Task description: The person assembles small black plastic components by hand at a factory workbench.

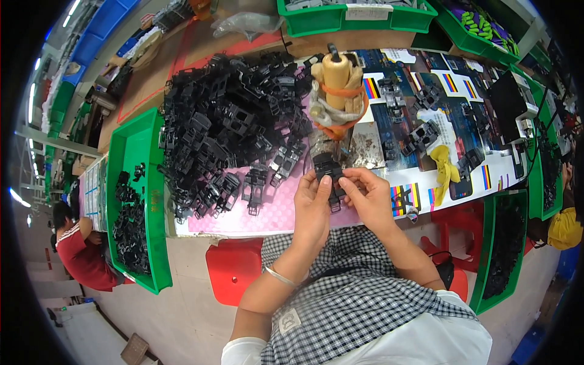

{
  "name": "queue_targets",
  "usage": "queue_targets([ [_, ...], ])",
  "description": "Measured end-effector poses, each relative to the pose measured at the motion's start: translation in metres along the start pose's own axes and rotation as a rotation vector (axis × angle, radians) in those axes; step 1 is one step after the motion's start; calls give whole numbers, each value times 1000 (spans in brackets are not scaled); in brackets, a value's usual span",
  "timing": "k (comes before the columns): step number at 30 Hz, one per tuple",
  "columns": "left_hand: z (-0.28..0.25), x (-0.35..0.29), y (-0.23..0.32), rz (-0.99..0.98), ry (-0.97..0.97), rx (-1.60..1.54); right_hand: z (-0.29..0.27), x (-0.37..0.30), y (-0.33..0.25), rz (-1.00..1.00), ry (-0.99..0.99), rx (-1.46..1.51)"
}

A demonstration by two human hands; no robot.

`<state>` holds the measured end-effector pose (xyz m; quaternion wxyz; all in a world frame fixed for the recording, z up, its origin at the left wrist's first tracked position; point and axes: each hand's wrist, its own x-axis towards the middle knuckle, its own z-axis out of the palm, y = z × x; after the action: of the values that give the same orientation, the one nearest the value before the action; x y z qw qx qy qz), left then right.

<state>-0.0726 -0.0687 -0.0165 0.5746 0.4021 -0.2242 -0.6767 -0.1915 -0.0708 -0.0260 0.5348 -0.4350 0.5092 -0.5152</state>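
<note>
Between both hands, just over the near edge of the table, is a black plastic frame-like part (328,165). My left hand (312,205) grips its left side with the thumb on top. My right hand (370,198) pinches its right side, the fingers partly hidden. Right behind the part hangs or stands a cream tool (336,76), wrapped in cloth and orange bands, its narrow end down; its exact kind is unclear. A scuffed metal plate (366,143) lies beside that narrow end. To the left is a large heap of similar black plastic parts (222,121) on a pink sheet (228,224).
Loose black parts (421,137) and a yellow cloth or glove (444,167) lie on printed sheets at right. Green bins of parts flank the table, one at left (159,243) and one at right (483,267). A red stool (234,277) is below; a person in red (88,261) sits far left.
</note>
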Motion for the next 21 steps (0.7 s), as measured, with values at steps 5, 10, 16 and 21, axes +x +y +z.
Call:
queue_targets([
  [5, -2, 1, -1, -8, 4, 0, 0, 0, 1, 6, 2, -15],
  [10, -1, 1, -2, -8, -15, -21, -1, 0, 0, 11, 5, 0],
  [16, 1, -1, 0, -12, -11, -3, -1, 0, 0, 9, 3, -5],
  [21, -1, -1, 0, -13, -4, 3, -1, 0, 0, 14, 0, -6],
])
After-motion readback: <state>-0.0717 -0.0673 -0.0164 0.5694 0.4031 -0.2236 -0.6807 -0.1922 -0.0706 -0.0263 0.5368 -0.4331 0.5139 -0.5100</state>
